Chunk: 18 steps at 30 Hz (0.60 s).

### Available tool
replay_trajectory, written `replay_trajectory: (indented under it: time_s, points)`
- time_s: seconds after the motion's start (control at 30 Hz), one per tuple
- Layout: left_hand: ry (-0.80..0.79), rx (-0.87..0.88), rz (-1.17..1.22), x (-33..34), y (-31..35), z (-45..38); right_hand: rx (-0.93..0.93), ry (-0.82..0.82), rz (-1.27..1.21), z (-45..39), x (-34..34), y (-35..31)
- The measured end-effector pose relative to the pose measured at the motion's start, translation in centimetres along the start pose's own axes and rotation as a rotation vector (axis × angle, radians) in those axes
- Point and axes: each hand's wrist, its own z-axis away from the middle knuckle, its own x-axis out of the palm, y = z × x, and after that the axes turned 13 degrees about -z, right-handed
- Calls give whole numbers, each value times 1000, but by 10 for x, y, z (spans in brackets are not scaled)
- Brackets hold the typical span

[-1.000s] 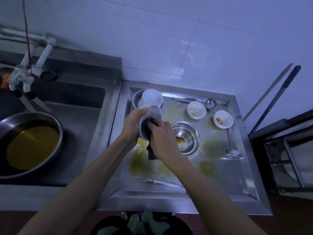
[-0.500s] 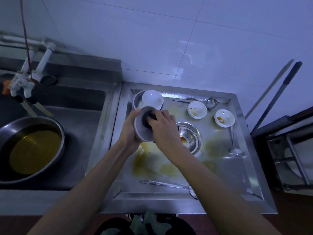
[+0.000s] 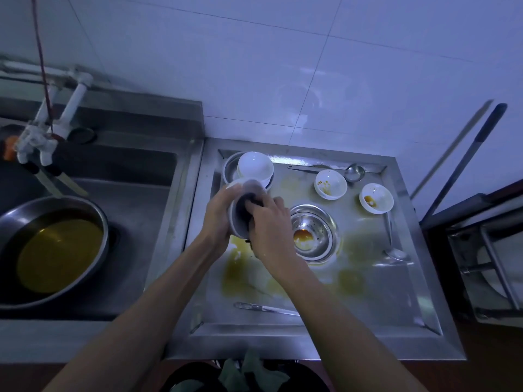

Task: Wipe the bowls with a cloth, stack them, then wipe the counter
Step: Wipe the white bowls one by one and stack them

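1. Tilting on its side above the stained steel counter (image 3: 368, 292), the white bowl (image 3: 237, 219) showed its opening toward the right, with a dark cloth (image 3: 245, 206) stuffed inside it.
2. The left hand (image 3: 218, 219) was curled round the bowl's outer wall, thumb near the upper rim, gripping it firmly.
3. The right hand (image 3: 270, 224) had its fingers bent over the cloth, pressing it into the bowl's hollow.
4. So the bowl sat between both hands, held clear of the counter, just in front of the stacked white bowls (image 3: 255, 167) at the back left corner.
5. Two soiled small bowls (image 3: 330, 184) (image 3: 376, 198) stood apart at the back right, and a metal bowl (image 3: 314, 233) with brown residue rested just right of the right hand.
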Motion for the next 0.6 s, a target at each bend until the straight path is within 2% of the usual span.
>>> replay_trajectory:
  time_s: [0.07, 0.13, 0.2, 0.27, 0.33, 0.4, 0.5, 0.53, 0.6]
  points:
    - [88, 1, -1, 0, 0, -2, 73, -53, -347, 2, -4, -3]
    - [75, -39, 32, 0, 3, -5, 183, -73, -739, 3, -12, -12]
    - [1, -83, 62, -4, 7, -6, 207, -100, -934, 3, -16, -18]
    - [-9, -73, 47, -9, 8, -9, 156, -147, -966, 5, -19, -18]
    - [26, -57, 30, -11, 9, -8, 73, -208, -852, 7, -19, -10]
    - [60, -25, -1, -9, 7, -7, -65, -267, -549, 8, -14, 6]
    - [85, -45, 9, -3, 0, -4, -371, -154, 154, 5, -11, 29]
    - [65, -49, 31, -1, 0, -3, -386, -103, 264, 2, -12, 33]
    - [15, -29, 31, 3, 1, -2, -325, -25, 331, -4, -14, 34]
